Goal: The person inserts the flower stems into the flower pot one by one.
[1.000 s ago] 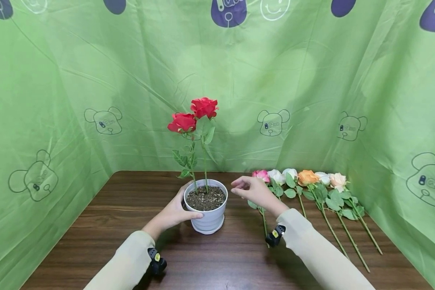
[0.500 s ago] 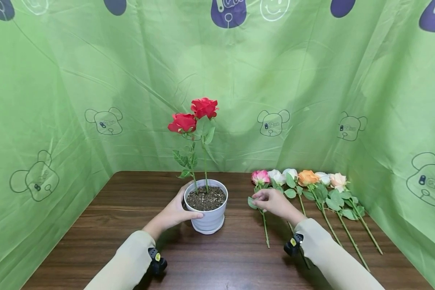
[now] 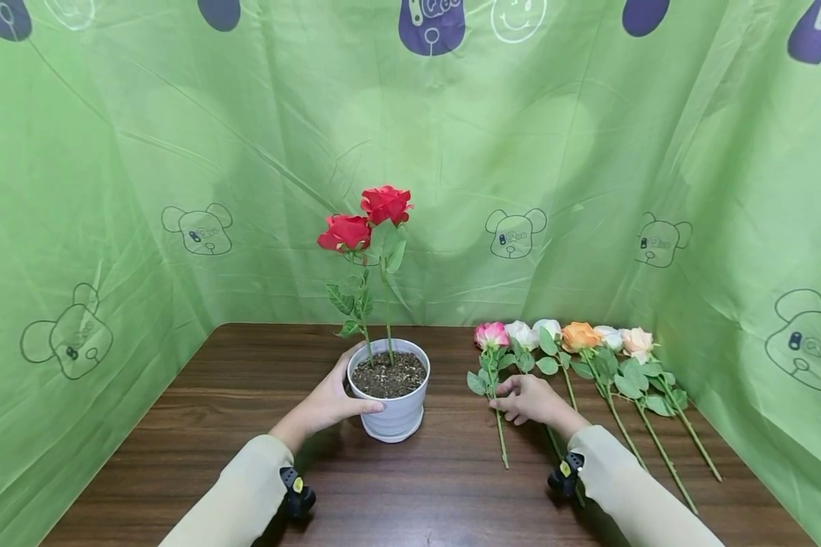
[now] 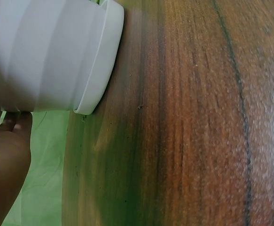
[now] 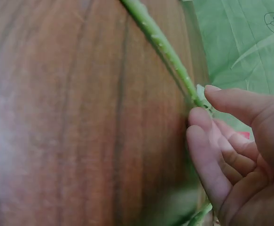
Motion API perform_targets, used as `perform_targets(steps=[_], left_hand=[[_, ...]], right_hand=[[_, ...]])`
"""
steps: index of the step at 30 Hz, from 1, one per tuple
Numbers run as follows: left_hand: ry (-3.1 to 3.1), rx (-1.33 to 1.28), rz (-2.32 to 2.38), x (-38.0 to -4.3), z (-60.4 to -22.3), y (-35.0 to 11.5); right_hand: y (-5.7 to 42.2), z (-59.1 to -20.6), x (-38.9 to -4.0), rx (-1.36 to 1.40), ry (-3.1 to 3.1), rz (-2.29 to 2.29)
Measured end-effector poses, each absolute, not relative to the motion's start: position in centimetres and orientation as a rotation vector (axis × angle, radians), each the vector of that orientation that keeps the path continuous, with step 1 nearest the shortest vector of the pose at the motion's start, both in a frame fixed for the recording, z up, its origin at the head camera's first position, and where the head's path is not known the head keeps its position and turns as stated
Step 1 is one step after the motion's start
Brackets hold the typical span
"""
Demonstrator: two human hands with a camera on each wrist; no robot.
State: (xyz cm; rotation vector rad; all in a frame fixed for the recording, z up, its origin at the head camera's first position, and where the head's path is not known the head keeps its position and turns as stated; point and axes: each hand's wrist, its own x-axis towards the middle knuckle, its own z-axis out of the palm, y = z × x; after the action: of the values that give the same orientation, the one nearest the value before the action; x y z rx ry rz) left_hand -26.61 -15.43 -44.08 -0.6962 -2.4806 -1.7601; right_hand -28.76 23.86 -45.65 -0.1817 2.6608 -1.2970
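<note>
Pink rose [image 3: 491,335] at the pot-side end of a row of cut-looking blooms, laid on the brown wooden surface [image 3: 424,494]; its stem [image 3: 502,441] runs toward the wearer. Beyond it in the row: white roses [image 3: 521,335], an orange rose [image 3: 581,336], a peach rose [image 3: 638,343], leaves overlapping.

Main change: the right hand [image 3: 530,401]. One second ago it hung beside the pot; half a second ago it was over the pink rose's leaves; now it is lower, at the stem just below them. Right grip narrow, thumb [image 5: 238,102] and index fingertip [image 5: 200,118] brought near each other about the stem. Right-wrist view shows the fingertip at the stem, but whether the thumb presses too, cannot tell.

Unchanged: the left hand [image 3: 328,399], its grip curled around the side of the pale pot [image 3: 400,414], thumb laid along the front wall. Pot upright on its saucer [image 3: 390,435], in the same place throughout. Two red roses [image 3: 386,203] stand in the soil [image 3: 397,376], leaning little. The pink rose shows no shift either.

Reading, as judgement: the work has passed from the pot to this one stem. Left hand seems to act as a steady; the right appears to be settling its hold, the rose not yet raised.
</note>
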Motion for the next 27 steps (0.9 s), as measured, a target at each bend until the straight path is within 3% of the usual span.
perform_targets(steps=[27], left_hand=[[-2.475,-0.692,-1.776,-26.6,-44.1,-15.4]], right_hand=[[23.1,-44.9,-28.4,-0.184,2.616,-1.359]])
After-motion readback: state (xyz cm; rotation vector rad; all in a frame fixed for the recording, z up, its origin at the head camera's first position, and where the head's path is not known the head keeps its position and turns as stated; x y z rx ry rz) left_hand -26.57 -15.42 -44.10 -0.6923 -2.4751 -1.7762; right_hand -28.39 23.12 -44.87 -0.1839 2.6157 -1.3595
